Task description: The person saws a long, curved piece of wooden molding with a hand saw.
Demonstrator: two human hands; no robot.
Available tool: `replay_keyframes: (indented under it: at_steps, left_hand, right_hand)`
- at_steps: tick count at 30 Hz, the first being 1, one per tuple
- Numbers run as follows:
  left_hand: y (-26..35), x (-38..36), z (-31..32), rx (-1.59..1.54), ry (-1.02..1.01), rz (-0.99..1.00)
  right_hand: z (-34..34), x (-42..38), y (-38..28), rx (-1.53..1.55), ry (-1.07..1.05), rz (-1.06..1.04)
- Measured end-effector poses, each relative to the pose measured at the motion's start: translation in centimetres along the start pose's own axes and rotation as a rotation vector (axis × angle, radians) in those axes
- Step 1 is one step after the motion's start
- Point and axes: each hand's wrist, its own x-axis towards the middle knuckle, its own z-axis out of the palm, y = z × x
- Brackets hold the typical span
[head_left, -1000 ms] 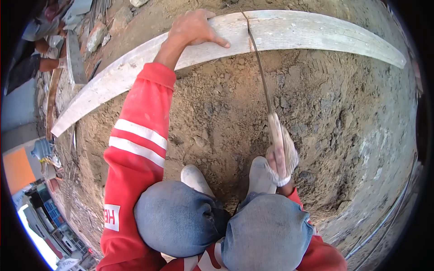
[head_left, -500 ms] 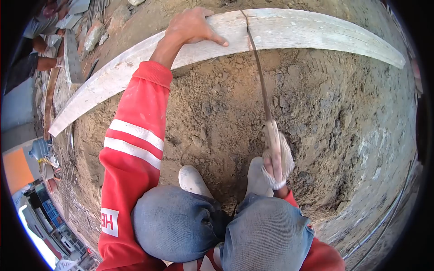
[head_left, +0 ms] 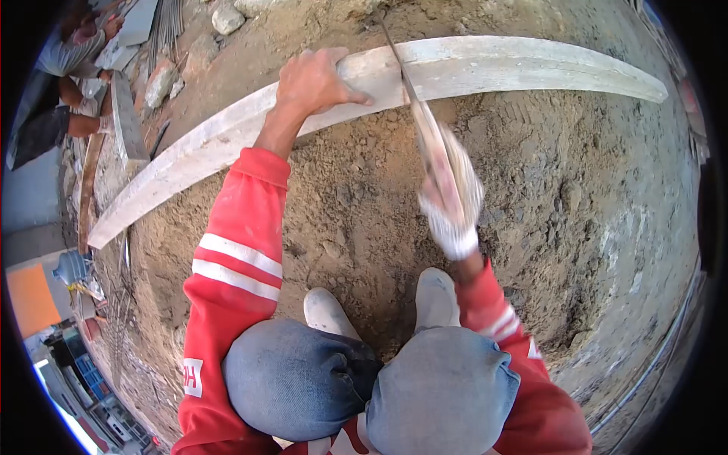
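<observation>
A long whitish wooden plank (head_left: 500,67) lies across the ground in front of my boots, its shape bowed by the lens. My bare left hand (head_left: 312,82) grips the plank's edge left of the cut, with the thumb on the near side and the fingers over the far side. In a white glove, my right hand (head_left: 447,178) is closed round the handle of a hand saw (head_left: 400,61). The saw's thin blade crosses the plank just right of my left hand, and its tip reaches past the far edge. Motion blurs the glove slightly.
Loose brown soil (head_left: 349,189) surrounds my boots (head_left: 437,297). At the far left another person (head_left: 76,98) sits near a grey block (head_left: 127,114). Rocks (head_left: 161,82) and thin rods lie at upper left. A blue water jug (head_left: 70,267) stands at left.
My right hand has pushed the saw forward, away from my body, so more blade extends beyond the plank. My left hand keeps its hold; the plank appears slightly lower in view.
</observation>
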Motion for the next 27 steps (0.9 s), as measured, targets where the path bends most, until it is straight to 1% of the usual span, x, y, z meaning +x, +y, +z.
replay_keyframes:
  at_steps: [1, 2, 3, 4, 6, 8, 10, 11, 13, 15, 18, 19, 20, 21, 22, 24, 25, 27]
  left_hand:
    - [-0.4, 0.2, 0.3, -0.004, 0.000, -0.013]
    - [-0.7, 0.5, 0.6, 0.018, 0.043, 0.007]
    - [-0.8, 0.6, 0.9, 0.042, 0.082, 0.031]
    - [-0.7, 0.5, 1.1, 0.044, 0.076, 0.030]
    - [-0.4, 0.3, 1.0, 0.039, 0.105, 0.029]
    - [-0.5, 0.4, 1.1, 0.041, 0.090, 0.035]
    - [-0.3, 0.5, 0.8, 0.036, 0.082, 0.041]
    - [-0.4, 0.8, 0.6, 0.037, 0.060, 0.048]
    - [-0.8, 1.1, 0.6, 0.035, 0.033, 0.051]
    - [-1.5, 1.2, 1.0, 0.022, 0.079, 0.093]
    - [-1.6, 1.5, 0.9, 0.017, 0.060, 0.068]
    - [-1.7, 1.6, 1.0, 0.014, 0.060, 0.059]
    - [-2.0, 1.9, 1.2, -0.004, 0.072, 0.060]
    - [-2.0, 2.2, 1.1, -0.015, 0.082, 0.071]
    - [-2.1, 2.4, 1.1, -0.003, 0.073, 0.082]
    - [-2.3, 3.2, 1.0, -0.034, -0.013, 0.049]
    - [-2.0, 3.3, 0.6, -0.023, -0.011, 0.067]
    - [-1.5, 3.0, 0.2, -0.026, -0.139, 0.023]
  right_hand:
    - [-1.3, -3.6, -0.1, -0.081, -0.051, 0.025]
    - [-2.6, -7.2, -0.3, -0.164, -0.104, 0.046]
    - [-3.3, -8.6, -0.2, -0.163, -0.128, 0.062]
    - [-3.9, -10.0, -0.2, -0.163, -0.153, 0.078]
    - [-4.6, -10.0, -1.9, -0.314, -0.110, -0.118]
    - [-2.0, -5.6, -1.1, -0.148, -0.011, -0.074]
    - [1.7, 1.8, 0.9, 0.066, 0.115, -0.161]
    - [2.9, 4.6, 1.1, 0.140, 0.139, -0.198]
    - [2.7, 6.0, -0.3, 0.207, 0.152, -0.198]
    - [1.5, 3.8, -0.4, 0.083, 0.123, -0.235]
    - [-1.6, -4.7, 0.1, -0.171, 0.013, -0.159]
    - [-2.5, -7.0, 0.2, -0.234, -0.008, -0.178]
    - [-2.9, -8.2, 0.1, -0.332, 0.036, -0.301]
    - [-2.8, -8.5, 0.5, -0.384, 0.087, -0.367]
    - [-2.7, -8.5, 0.7, -0.240, -0.040, -0.108]
    - [-1.7, -5.2, 0.6, -0.083, -0.079, 0.039]
    - [-0.6, -0.7, 0.4, -0.058, -0.006, -0.106]
    - [1.2, 7.0, -0.2, -0.006, 0.125, -0.437]
